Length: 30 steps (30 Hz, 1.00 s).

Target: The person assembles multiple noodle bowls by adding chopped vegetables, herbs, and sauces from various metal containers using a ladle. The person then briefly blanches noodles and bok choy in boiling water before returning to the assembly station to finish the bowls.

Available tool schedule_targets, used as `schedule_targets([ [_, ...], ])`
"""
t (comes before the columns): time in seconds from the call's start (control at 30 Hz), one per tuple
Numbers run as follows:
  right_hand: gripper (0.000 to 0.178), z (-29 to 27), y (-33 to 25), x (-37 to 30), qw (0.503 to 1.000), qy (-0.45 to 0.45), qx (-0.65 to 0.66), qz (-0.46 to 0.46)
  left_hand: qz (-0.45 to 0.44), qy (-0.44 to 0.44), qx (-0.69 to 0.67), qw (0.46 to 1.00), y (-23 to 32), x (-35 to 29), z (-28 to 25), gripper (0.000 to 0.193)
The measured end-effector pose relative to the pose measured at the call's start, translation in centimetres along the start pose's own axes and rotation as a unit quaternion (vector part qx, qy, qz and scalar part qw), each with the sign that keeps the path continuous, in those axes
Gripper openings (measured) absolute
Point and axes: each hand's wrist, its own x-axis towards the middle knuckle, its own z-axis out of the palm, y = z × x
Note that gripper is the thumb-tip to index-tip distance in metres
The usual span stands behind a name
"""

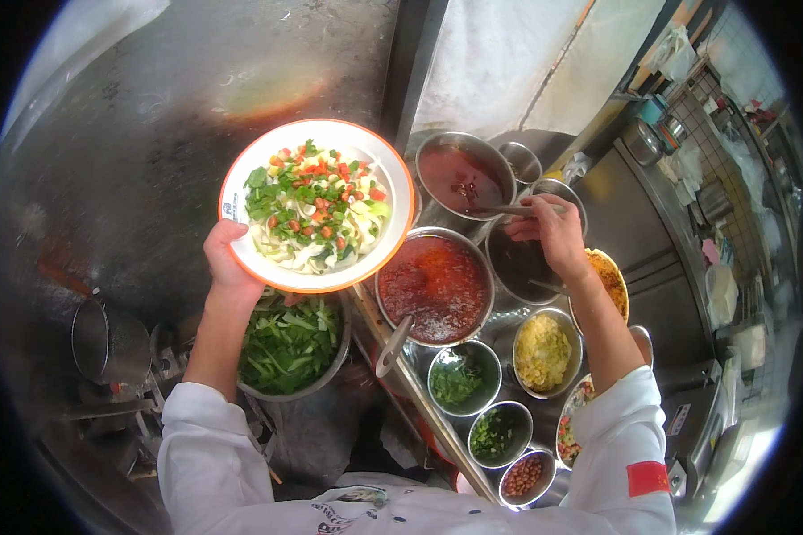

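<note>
My left hand (232, 259) grips the rim of a white bowl with an orange edge (393, 165), its fingers passing under it. Noodles topped with chopped greens, red pepper bits and peanuts (317, 209) fill the bowl, which is raised above a pot of cut green leaves (290, 348). My right hand (553, 232) is closed around the handle of a ladle (500, 210). The ladle's far end reaches into a pot of reddish-brown sauce (464, 169), and its head is not clearly visible. Just below this hand stands a pot of dark liquid (517, 263).
A pot of red chili oil (433, 285) with a spoon (394, 343) sits centrally. Nearby are bowls of yellow chopped food (542, 354), cilantro (459, 379), chopped scallions (500, 437) and peanuts (525, 477). A strainer basket (107, 343) stands at left; steel counter (638, 223) extends right.
</note>
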Motion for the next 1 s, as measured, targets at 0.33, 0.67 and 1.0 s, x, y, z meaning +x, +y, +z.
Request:
schedule_targets([
  [0.33,0.031,-1.8,1.2,-1.1,0.979,0.108,0.168,0.043,0.024,0.006,0.032,0.999,-0.8,0.1,0.2,0.071],
  [0.67,0.03,-0.3,-0.9,-1.9,0.988,0.092,0.117,-0.044,0.014,-0.037,0.015,0.999,-0.6,0.0,0.2,0.063],
  [1.0,0.029,2.1,-5.5,-3.4,0.978,0.126,0.157,-0.045,-0.004,-0.004,-0.002,1.0,-0.6,0.4,-0.1,0.057],
])
